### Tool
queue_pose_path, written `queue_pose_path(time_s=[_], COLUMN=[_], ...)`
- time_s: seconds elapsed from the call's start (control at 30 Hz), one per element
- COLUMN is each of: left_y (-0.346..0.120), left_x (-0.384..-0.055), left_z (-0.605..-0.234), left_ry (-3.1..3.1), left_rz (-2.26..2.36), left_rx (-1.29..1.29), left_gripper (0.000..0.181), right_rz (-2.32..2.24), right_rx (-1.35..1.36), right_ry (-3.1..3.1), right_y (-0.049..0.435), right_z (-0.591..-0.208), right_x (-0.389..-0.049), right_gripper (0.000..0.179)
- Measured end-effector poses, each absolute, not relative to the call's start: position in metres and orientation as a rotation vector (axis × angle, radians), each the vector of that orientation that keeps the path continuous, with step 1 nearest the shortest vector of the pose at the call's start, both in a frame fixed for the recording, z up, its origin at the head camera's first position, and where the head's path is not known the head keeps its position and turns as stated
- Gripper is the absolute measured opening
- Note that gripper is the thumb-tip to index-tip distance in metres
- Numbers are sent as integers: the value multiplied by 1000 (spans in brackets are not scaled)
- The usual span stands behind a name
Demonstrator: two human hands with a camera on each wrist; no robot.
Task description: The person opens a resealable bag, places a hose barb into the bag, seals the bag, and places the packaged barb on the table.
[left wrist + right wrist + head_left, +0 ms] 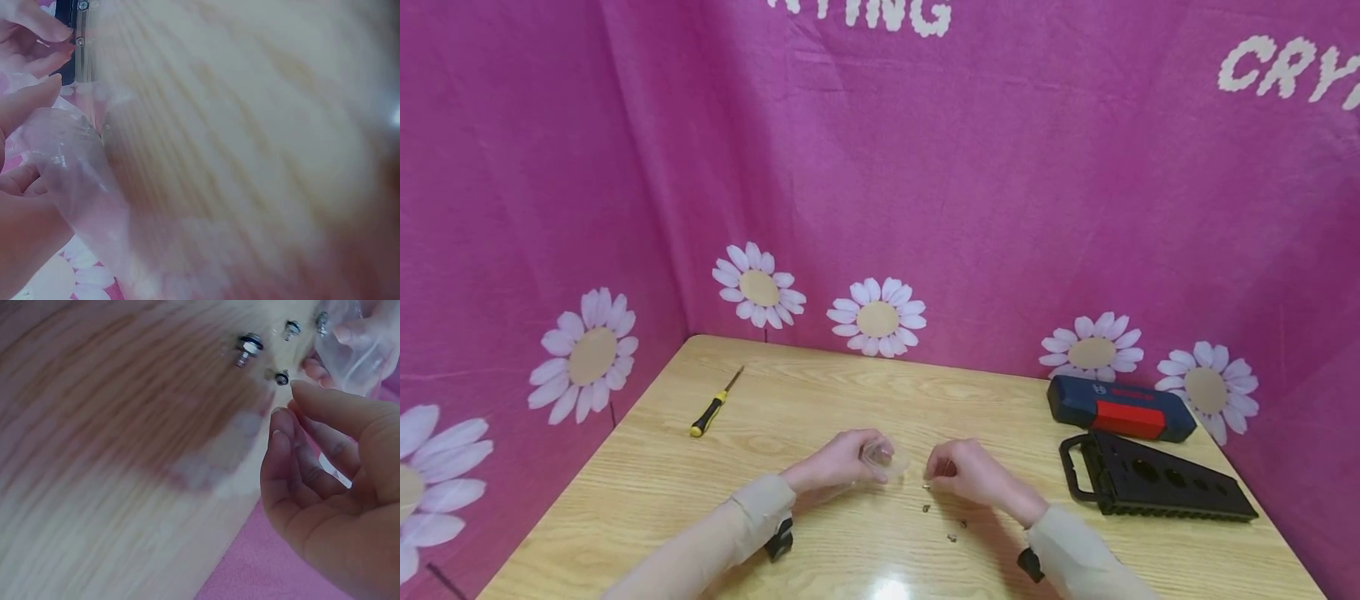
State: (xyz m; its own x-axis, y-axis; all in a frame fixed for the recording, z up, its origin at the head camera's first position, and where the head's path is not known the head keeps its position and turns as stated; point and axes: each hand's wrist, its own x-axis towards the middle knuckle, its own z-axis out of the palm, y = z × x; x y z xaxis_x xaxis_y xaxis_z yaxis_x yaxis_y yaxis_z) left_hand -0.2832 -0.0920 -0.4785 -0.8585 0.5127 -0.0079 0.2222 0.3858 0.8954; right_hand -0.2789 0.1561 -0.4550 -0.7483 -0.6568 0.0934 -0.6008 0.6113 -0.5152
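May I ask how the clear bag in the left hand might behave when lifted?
The bag is probably floppy, given its creases. It looks thin and see-through, so likely light; its sheen hints at slipperiness.

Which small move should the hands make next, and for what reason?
Probably the right hand should pinch the nearest small metal piece: this hand is close beside it and appears to hold nothing, while the left hand holds a clear plastic bag nearby.

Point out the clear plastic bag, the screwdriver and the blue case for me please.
Plastic bag (81,159): left wrist view, on its crinkled clear side.
Screwdriver (713,406): head view, on its handle.
Blue case (1126,417): head view, on its red panel.
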Motion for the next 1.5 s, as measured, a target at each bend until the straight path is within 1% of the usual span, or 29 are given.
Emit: queue_pose_path(time_s=[0.3,0.5,1.03,1.23,1.5], left_y=[-93,-92,-93,-92,-93], left_x=[-284,-285,-286,-287,-287], left_z=[-482,-483,-481,-480,-483], left_ry=[2335,2303,2343,2365,2351], left_rz=[1486,1504,1459,1439,1455], left_rx=[637,639,656,649,669], left_gripper=[32,34,34,34,34], right_rz=[-753,-788,-925,-938,-943], right_rx=[-1157,-1119,-1050,-1060,-1114], right_ry=[2753,2729,2758,2796,2835], right_y=[153,155,154,150,140], right_z=[-463,-461,-448,-439,-436], right_x=[-276,-276,-280,-281,-282], right_gripper=[9,8,9,9,10])
